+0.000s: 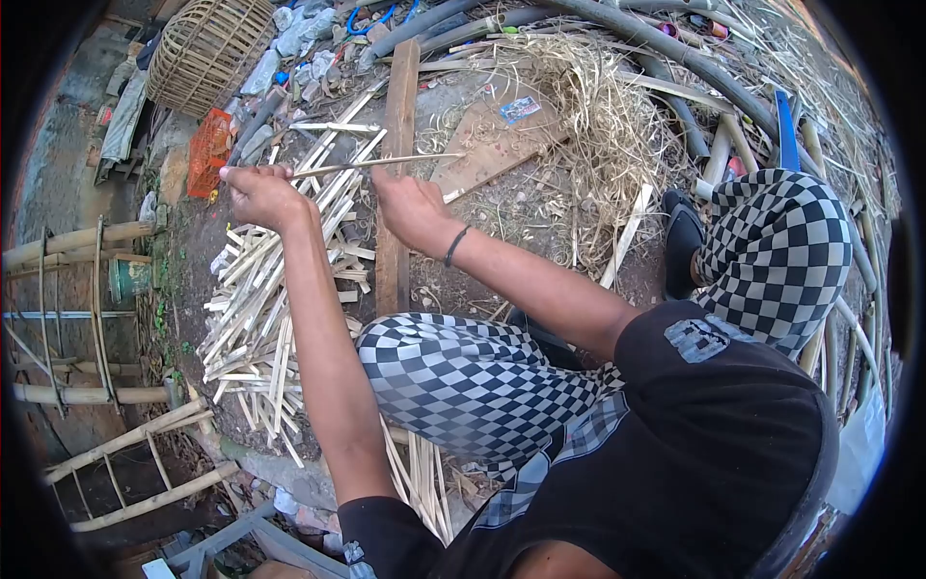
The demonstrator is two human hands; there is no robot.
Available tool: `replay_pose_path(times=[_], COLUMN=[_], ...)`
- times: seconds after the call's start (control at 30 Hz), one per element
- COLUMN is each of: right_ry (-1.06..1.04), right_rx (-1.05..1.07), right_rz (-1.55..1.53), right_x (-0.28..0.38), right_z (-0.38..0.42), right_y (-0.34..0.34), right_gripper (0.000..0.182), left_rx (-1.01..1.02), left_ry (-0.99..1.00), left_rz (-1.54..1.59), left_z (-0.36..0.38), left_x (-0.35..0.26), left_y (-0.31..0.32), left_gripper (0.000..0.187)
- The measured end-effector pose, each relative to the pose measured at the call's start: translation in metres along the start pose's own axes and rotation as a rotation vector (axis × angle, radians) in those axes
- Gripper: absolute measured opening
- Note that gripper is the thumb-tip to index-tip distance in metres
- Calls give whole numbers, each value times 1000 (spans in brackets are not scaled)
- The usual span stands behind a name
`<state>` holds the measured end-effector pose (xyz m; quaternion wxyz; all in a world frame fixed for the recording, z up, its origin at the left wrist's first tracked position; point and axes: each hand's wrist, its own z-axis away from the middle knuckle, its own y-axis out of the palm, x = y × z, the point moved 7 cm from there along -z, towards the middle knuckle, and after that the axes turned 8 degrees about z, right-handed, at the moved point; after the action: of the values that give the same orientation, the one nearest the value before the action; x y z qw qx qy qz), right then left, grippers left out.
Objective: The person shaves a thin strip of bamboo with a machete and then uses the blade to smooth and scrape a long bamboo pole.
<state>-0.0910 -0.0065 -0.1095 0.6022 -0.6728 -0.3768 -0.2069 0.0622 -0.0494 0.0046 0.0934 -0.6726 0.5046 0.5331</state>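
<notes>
A thin, long stick [420, 158] runs almost level across from one hand to the other, pale at its right end and darker toward the left. My left hand [265, 198] is closed at the stick's left end, fingers curled. Around the stick's middle, my right hand [410, 205] is closed too, a dark band on its wrist. I cannot tell whether the darker stretch is a blade. Below the hands lies a long wooden beam [394, 275], and a heap of split pale strips [256, 309] spreads under and beside my left forearm.
A flat wooden board [487, 145] bears a small blue packet [519, 109]. Curly shavings [593, 125] are piled to its right. An orange crate [208, 154] and a woven basket [207, 53] stand upper left. Bamboo poles [666, 43] line the back; a blue-bladed tool [786, 130] leans at right.
</notes>
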Motion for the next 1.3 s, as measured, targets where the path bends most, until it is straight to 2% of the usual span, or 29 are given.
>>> replay_pose_path(times=[0.07, 0.13, 0.17, 0.2, 0.27, 0.37, 0.47, 0.57, 0.7, 0.77, 0.8, 0.83, 0.9, 0.97, 1.03, 1.1, 1.17, 1.27, 1.3], right_ry=[109, 56, 13, -28, -33, 58, 130, 58, 156, 160, 134, 136, 14, 45, 262, 242, 159, 79, 80], right_rx=[-71, -69, -46, -5, -47, -99, -23, 16, -30, -11, 54, 48, 1, 76, -16, -20, 111, 129, 144], right_rz=[-43, 13, 68, 92, 70, 75, 203, 244, 149, 208, 254, 256, 233, 234, 175, 228, 332, 339, 338], right_x=[-39, -25, -17, -7, -17, -71, -87, -71, -119, -122, -114, -107, -80, -99, -162, -161, -153, -146, -167], right_z=[-21, -25, -21, -17, -13, -20, -31, -23, -18, -30, -34, -31, -18, -8, -12, -23, -30, -7, -4], right_y=[20, 11, 10, 4, 5, 36, 33, 23, 51, 54, 49, 37, 23, 38, 67, 54, 49, 42, 56], right_gripper=[29, 25, 20, 23, 23, 25, 27, 28, 25, 25, 26, 26, 25, 23, 23, 23, 24, 25, 25], left_rx=[-56, -133, -127, -73, 16, -61, -80, -31, -42, -125, -142, -137, -50, -51, -110, -85, -100, -88, -88], left_ry=[-7, -6, -15, -6, 1, 2, 0, 14, 27, 0, -17, -17, 5, 8, 0, 0, -17, -6, -17], left_rz=[-17, -59, -62, -42, -9, -55, -35, -24, -60, -50, -71, -65, -30, -46, -50, -36, -14, -28, -50], left_z=[-10, -15, -12, -9, -12, -11, -14, -15, -14, -20, -19, -17, -17, -20, -15, -21, -23, -23, -20], left_x=[6, 8, 11, 11, 9, 5, 8, 8, 3, 9, 9, 8, 8, 10, 5, 8, 15, 8, 8], left_y=[-20, -23, -23, -17, -9, -16, -18, -12, -10, -21, -23, -21, -14, -16, -19, -25, -29, -20, -22], left_gripper=[48, 49, 49, 49, 49, 44, 44, 43, 42, 49, 41, 41, 41, 49, 48, 46, 47, 51, 52])
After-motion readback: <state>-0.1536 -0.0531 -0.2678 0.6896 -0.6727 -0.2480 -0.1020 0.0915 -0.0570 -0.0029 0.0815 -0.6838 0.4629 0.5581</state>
